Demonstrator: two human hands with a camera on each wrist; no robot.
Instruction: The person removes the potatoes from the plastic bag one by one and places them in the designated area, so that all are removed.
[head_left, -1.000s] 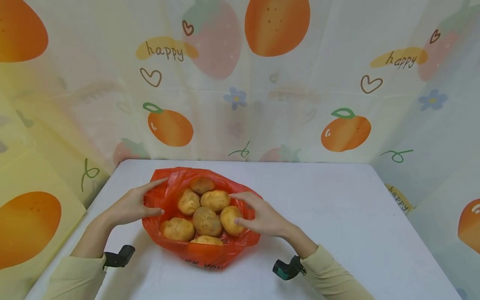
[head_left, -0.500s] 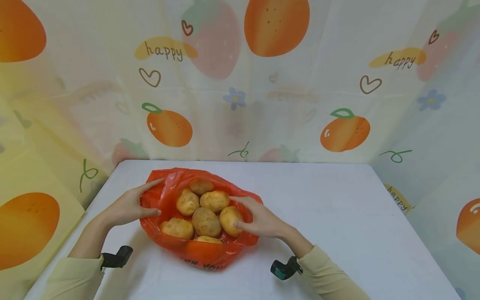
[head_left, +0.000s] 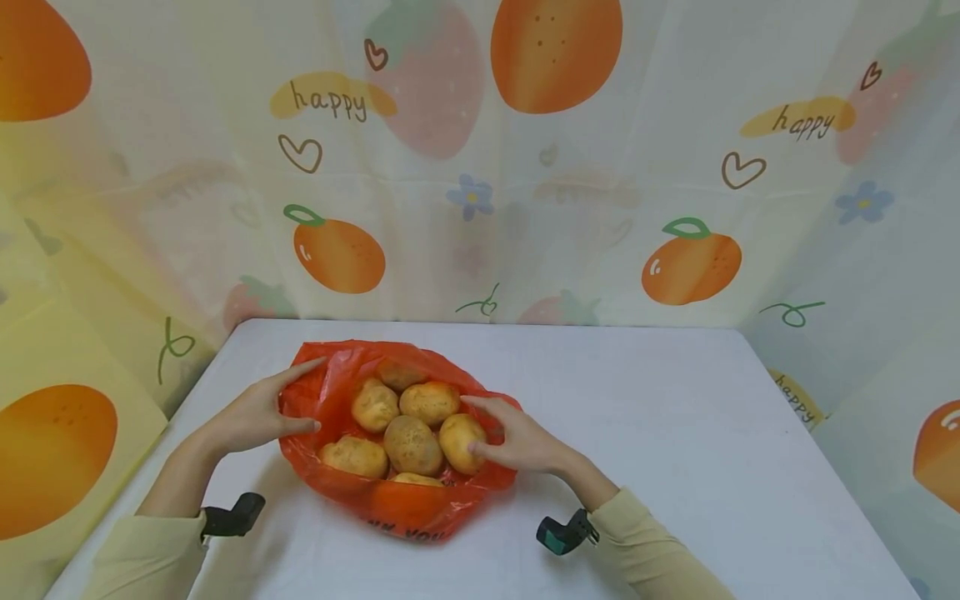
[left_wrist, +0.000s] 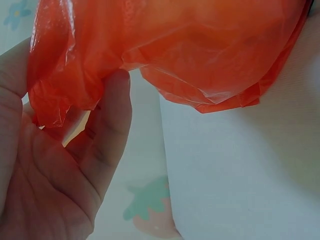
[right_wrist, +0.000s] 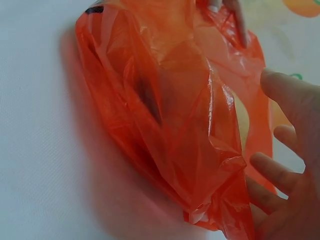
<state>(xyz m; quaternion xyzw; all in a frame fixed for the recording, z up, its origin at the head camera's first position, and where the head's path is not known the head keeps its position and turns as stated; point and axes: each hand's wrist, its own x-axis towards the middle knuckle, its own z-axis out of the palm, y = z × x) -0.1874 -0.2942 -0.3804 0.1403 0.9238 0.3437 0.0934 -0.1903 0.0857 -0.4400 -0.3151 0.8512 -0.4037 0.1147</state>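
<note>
A red plastic bag (head_left: 401, 512), its mouth spread wide, sits on the white table with several potatoes (head_left: 414, 444) inside. My left hand (head_left: 251, 414) is at its left side, thumb and index finger apart over the rim. Red film hangs between the thumb and the other fingers in the left wrist view. At the right side, my right hand (head_left: 528, 437) reaches over the rim. Its thumb tip lies against or just in front of the rightmost potato (head_left: 461, 442). Spread fingers (right_wrist: 275, 172) show beside the film in the right wrist view. Some fingertips are hidden by the bag.
The white table (head_left: 637, 417) extends to the right of the bag and in front of it. Behind it hangs a fruit-printed curtain (head_left: 570, 250), which also covers both sides. A black camera (head_left: 235, 515) is strapped at each wrist.
The bag's left side and my left hand have shifted slightly left. The bag's far rim has sunk a little, covering more of the back potato. My right hand has hardly moved.
</note>
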